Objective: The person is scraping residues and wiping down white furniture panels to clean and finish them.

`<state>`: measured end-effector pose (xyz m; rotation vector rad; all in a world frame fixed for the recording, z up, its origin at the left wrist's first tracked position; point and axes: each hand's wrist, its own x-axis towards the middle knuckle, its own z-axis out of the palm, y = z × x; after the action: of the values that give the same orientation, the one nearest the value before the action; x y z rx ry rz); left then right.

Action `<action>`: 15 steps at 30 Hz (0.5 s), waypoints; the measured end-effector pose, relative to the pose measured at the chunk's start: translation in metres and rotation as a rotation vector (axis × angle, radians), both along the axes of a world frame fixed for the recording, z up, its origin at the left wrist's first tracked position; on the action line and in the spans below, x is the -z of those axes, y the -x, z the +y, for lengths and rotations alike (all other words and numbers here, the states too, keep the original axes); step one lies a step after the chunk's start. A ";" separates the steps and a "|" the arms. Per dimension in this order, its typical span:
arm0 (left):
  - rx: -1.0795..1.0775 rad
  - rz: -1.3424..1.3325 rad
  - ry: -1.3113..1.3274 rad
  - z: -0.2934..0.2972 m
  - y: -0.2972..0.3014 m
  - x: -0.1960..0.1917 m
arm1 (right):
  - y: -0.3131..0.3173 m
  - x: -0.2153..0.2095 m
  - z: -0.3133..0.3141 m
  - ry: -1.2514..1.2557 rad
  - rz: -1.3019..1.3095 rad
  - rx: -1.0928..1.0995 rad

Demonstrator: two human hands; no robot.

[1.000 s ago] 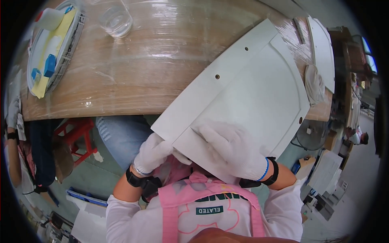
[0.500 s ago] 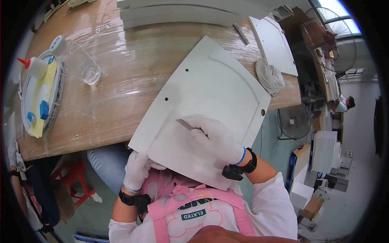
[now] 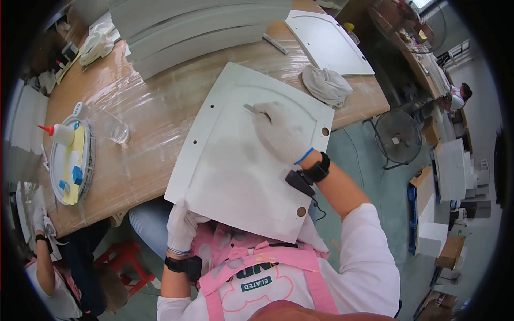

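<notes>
White-painted, arch-moulded cabinet door panel [image 3: 235, 160] lies flat across the near edge of the wooden table wrapped in clear plastic film [image 3: 160, 112], its lower end jutting past that edge over the person's lap and pink apron [image 3: 257, 267]. Right hand [image 3: 281, 134], in a white knit glove, presses down on the upper middle of the panel, fingers curled around a small flat grey tool [image 3: 251, 109] whose tip rests on the curved groove; the grasp is firm on that tool. Left hand [image 3: 182, 227], gloved the same, comes up from under the table's near edge and clamps the panel's lower left corner, thumb on top, fingers hidden below. Dark wristbands sit on both wrists. Over by the table's left edge, a round tray [image 3: 88, 155] carries a yellow sheet, blue bits and a white glue bottle with a red nozzle [image 3: 59, 134]; just beside it stands a small clear plastic cup [image 3: 118, 131]. Beyond the panel, toward the right edge, a crumpled white cloth [image 3: 326, 85] lies on the film, and a second white door panel [image 3: 326, 43] rests at the far right corner. Long pale boards [image 3: 198, 27] are stacked along the far edge. A floor fan [image 3: 399, 136] stands off the table's right side.
</notes>
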<state>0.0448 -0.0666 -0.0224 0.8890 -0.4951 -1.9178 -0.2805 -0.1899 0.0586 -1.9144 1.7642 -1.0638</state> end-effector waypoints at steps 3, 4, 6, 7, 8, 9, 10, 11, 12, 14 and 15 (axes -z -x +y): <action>-0.010 -0.030 -0.011 0.001 0.001 -0.003 | -0.008 -0.013 -0.035 -0.016 0.139 0.054; -0.013 -0.047 -0.016 0.001 0.001 -0.004 | -0.007 -0.010 -0.043 -0.009 0.132 0.056; -0.015 -0.063 -0.018 0.001 0.004 -0.009 | -0.006 0.000 -0.056 0.010 0.213 0.074; -0.018 -0.071 -0.026 0.001 0.005 -0.012 | -0.006 0.003 -0.061 0.011 0.207 0.072; -0.018 -0.076 -0.026 0.001 0.004 -0.014 | -0.004 0.006 -0.065 -0.008 0.246 0.079; 0.001 -0.106 -0.010 -0.001 0.004 -0.017 | -0.003 0.010 -0.069 -0.028 0.285 0.086; 0.014 -0.138 0.002 0.000 0.002 -0.018 | -0.006 0.010 -0.070 -0.031 0.279 0.078; 0.008 -0.144 -0.002 0.000 0.001 -0.018 | -0.009 0.010 -0.069 -0.046 0.269 0.071; 0.025 -0.140 0.014 -0.002 -0.001 -0.019 | -0.011 0.007 -0.068 -0.061 0.263 0.070; 0.042 -0.139 0.029 -0.004 -0.001 -0.020 | -0.017 0.004 -0.066 -0.085 0.258 0.080; 0.022 -0.158 0.032 -0.004 0.002 -0.022 | -0.017 0.004 -0.065 -0.107 0.256 0.093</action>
<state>0.0430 -0.0709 -0.0007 1.0223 -0.6302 -1.8632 -0.2631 -0.2553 0.0549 -1.9923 2.0204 -0.7617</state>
